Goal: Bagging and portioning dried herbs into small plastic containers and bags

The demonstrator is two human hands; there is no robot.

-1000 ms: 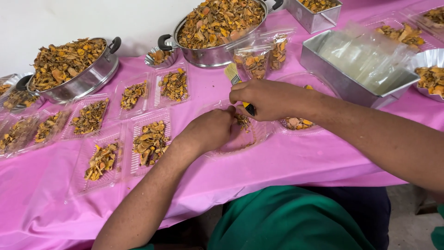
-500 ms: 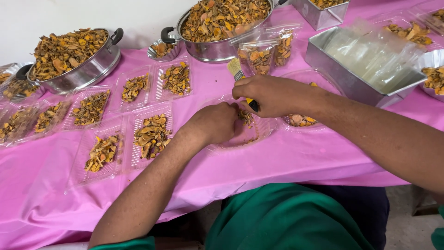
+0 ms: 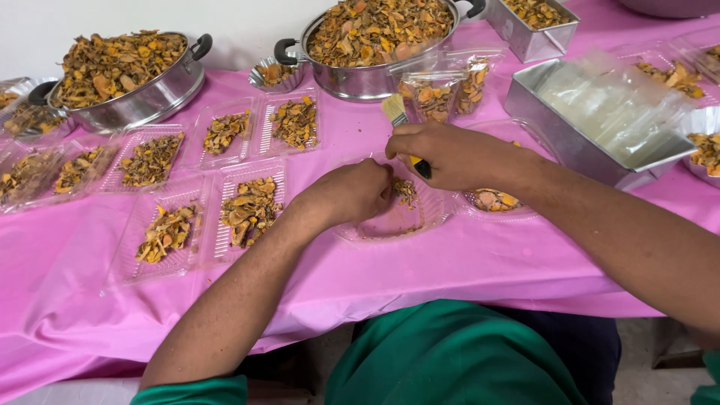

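Head view: both hands meet over a clear plastic tray (image 3: 390, 221) at the near edge of the pink worktop (image 3: 450, 262). Left hand (image 3: 349, 193) pinches dried orange pieces (image 3: 406, 191) in the tray; right hand (image 3: 450, 154) is clamped on a small brush (image 3: 395, 112), bristles up. Filled trays (image 3: 251, 210) lie left, within reach. Behind them stand heaped steel pots (image 3: 360, 75) of stock.

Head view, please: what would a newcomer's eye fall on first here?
The bright pink tablecloth covers the whole table. At the back stand two steel pots heaped with orange-yellow dried slices. In the centre, the right hand holds a small brush beside the left hand, over a clear plastic tray.
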